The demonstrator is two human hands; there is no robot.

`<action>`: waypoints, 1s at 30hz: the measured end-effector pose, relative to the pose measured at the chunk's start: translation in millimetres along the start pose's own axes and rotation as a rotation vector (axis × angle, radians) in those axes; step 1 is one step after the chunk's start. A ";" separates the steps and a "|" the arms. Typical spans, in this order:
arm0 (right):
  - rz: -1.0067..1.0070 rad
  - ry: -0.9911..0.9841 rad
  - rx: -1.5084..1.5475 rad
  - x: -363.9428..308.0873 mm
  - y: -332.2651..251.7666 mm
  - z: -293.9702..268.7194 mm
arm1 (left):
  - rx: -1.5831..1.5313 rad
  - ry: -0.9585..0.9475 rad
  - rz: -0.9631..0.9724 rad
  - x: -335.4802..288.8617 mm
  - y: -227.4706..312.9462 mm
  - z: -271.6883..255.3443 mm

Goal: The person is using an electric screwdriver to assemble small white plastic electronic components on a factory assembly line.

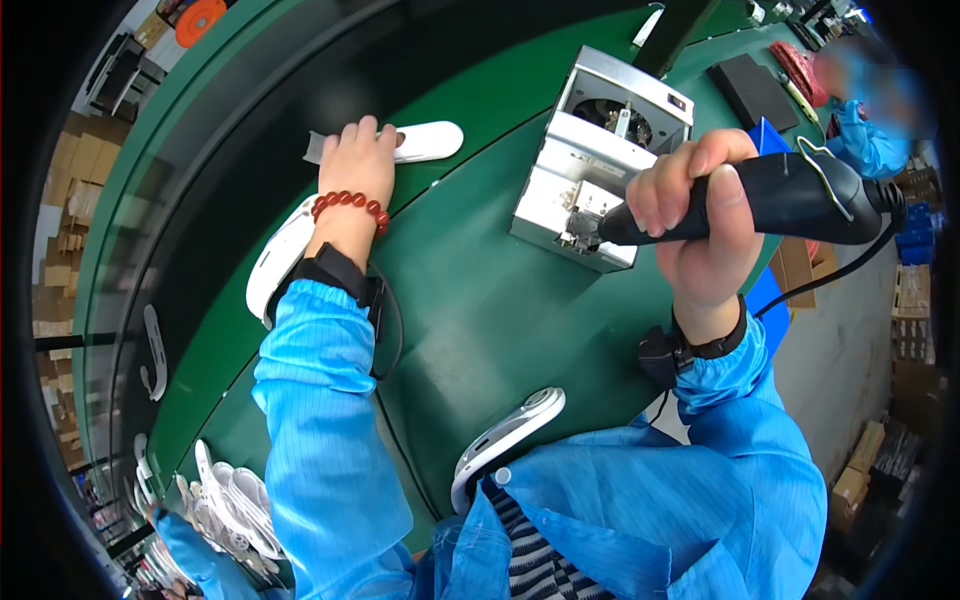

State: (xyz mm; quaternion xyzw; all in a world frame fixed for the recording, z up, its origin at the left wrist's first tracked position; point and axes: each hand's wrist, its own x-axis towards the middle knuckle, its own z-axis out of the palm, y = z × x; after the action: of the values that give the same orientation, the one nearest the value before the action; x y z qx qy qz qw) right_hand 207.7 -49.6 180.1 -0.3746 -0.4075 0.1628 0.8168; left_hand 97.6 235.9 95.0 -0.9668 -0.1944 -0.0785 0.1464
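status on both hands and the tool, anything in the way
Left hand on white part; right hand gripping black corded tool, tip at silver machine. Possible snag: cord near right sleeve.

This looks like a workshop or factory assembly floor. A long green work surface (480, 320) carries a boxy metal machine (590, 150), and a corded black hand tool (800, 195) is in use over it. White curved pieces (430, 142) lie about, with a heap (235, 500) of similar ones at the lower left. Blue work sleeves (320, 400) match co-workers' sleeves at 2 spots, right (875, 145) and lower left (190, 550). Cardboard boxes (60, 225) and blue bins (915, 245) stand around a grey floor (840, 320)
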 end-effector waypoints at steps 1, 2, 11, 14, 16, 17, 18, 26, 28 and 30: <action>0.004 0.004 -0.004 -0.7 0.4 -0.9 | 0.007 -0.050 0.013 4.5 4.4 -0.2; 0.011 0.026 -0.028 -1.4 0.8 -1.6 | 0.015 -0.100 0.025 9.5 8.5 -2.2; -0.013 0.035 -0.144 -8.4 11.9 7.8 | -0.171 -0.056 0.070 22.8 14.4 6.1; 0.015 0.005 -0.181 -9.3 8.6 12.9 | -0.073 -0.047 0.091 22.6 14.9 -3.3; 0.010 -0.021 -0.171 -8.9 12.6 16.0 | -0.077 0.190 0.154 16.3 12.9 -10.9; 0.037 -0.018 -0.125 -8.9 14.9 19.7 | -0.075 0.254 0.155 7.0 10.7 -14.5; 0.063 0.004 -0.100 -11.2 16.7 16.8 | -0.131 0.369 0.177 0.0 20.4 -28.1; 0.165 -0.131 0.051 -29.0 16.4 19.5 | -0.221 -0.005 -0.041 -158.8 59.3 -123.7; 0.181 -0.188 0.093 -28.0 18.2 28.9 | -0.373 -0.199 -0.069 -189.1 64.3 -112.9; 0.170 -0.253 0.159 -30.2 26.0 42.9 | -0.548 -0.195 0.009 -205.3 70.4 -95.4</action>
State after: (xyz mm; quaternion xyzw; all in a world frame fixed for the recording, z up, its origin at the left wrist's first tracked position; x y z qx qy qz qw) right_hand 156.3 -29.0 160.9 -0.3186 -0.4596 0.3089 0.7693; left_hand -70.6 71.5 124.5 -0.9741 -0.1748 -0.0343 -0.1391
